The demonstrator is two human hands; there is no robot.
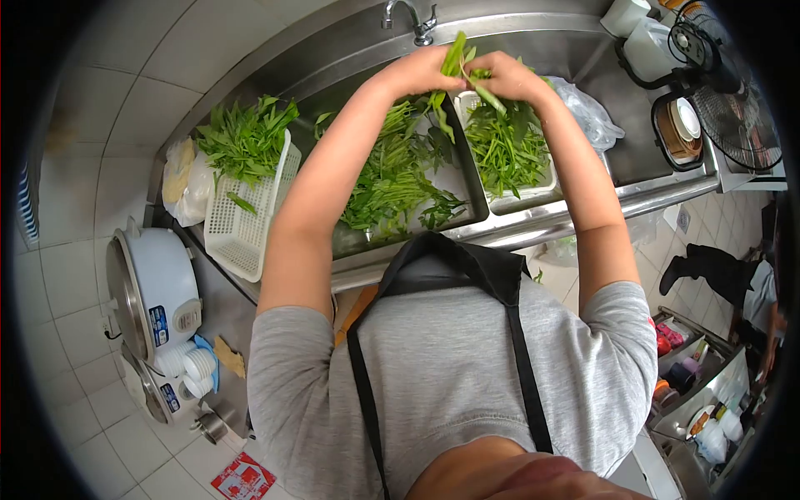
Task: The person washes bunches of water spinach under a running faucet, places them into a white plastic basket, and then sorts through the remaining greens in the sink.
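Observation:
My left hand [423, 72] is closed around a leafy green stalk [454, 55], which looks like water spinach. Just beside it, my right hand [507, 77] pinches a stem of the same greens, fingers close to those of the left. Below the hands, a white basket [545, 185] holds cut stems and leaves [504, 154]. A large pile of long greens [387, 179] lies in the left sink basin [457, 177], under my left forearm. At the left, more leafy greens [242, 142] rest in a tilted white perforated basket [242, 229].
A faucet [422, 29] rises behind the hands. Right of them are a clear plastic bag [587, 112] and a black fan [708, 58]. A rice cooker [162, 287] and stacked white cups [198, 364] stand lower left. Another person [733, 279] is at the far right.

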